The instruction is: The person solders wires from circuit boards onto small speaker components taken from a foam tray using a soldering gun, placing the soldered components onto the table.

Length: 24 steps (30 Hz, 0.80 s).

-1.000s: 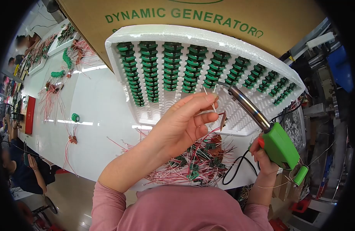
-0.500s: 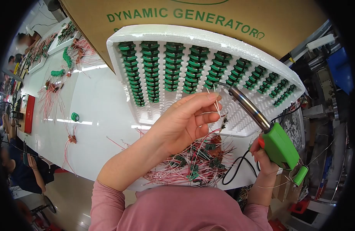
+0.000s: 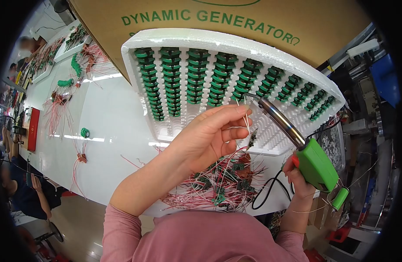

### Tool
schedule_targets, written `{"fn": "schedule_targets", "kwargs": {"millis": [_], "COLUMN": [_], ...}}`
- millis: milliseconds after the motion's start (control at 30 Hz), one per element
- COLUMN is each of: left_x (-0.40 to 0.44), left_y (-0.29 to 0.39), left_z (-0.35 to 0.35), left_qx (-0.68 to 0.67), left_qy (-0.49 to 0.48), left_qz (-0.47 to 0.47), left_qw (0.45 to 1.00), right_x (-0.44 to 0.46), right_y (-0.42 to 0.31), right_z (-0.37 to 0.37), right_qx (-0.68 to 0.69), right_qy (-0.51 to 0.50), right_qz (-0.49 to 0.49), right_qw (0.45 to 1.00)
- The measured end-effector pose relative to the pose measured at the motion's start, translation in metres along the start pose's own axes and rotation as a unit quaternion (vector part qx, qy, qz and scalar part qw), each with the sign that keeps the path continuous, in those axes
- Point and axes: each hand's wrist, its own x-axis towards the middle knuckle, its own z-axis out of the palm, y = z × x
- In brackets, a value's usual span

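Thin white wires (image 3: 247, 122) are pinched between the thumb and forefinger of my left hand (image 3: 216, 133), and a small circuit board (image 3: 252, 139) hangs just below them. My right hand (image 3: 300, 177) grips a green soldering gun (image 3: 318, 166) by its handle, a finger at the red trigger. The gun's bent tip is close to the upper wire ends, beside the lowest green coil of a middle column. Whether tip and wire touch is too small to tell. A white foam tray (image 3: 231, 38) holds columns of green ring-shaped coils (image 3: 196, 76).
Behind the tray stands a cardboard box (image 3: 166, 13). A heap of red and white wires with boards (image 3: 218, 185) lies under my left forearm. A black cable (image 3: 270, 185) curves beside it. At the left are a loose coil (image 3: 85, 132), a red box (image 3: 31, 129) and a co-worker (image 3: 28, 192).
The small board below my left fingers has turned and swung slightly. My left hand has shifted a little to the right, while my right hand and the soldering gun stay nearly still.
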Motion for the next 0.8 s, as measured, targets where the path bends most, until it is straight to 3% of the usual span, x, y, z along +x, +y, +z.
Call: {"fn": "schedule_targets", "kwargs": {"millis": [333, 533, 800], "left_x": [-0.002, -0.003, -0.003], "left_y": [-0.002, 0.000, 0.000], "left_z": [0.000, 0.001, 0.000], "left_qx": [-0.007, -0.005, -0.006], "left_qy": [-0.008, -0.001, -0.001], "left_qz": [0.011, 0.012, 0.008], "left_qw": [1.000, 1.000, 1.000], "right_x": [-0.003, -0.002, -0.003], "right_y": [0.007, 0.003, 0.011], "right_z": [-0.002, 0.001, -0.002], "right_qx": [0.149, 0.097, 0.127], "right_qy": [-0.001, 0.004, -0.005], "right_qz": [0.001, 0.003, 0.015], "right_qw": [0.989, 0.995, 0.992]}}
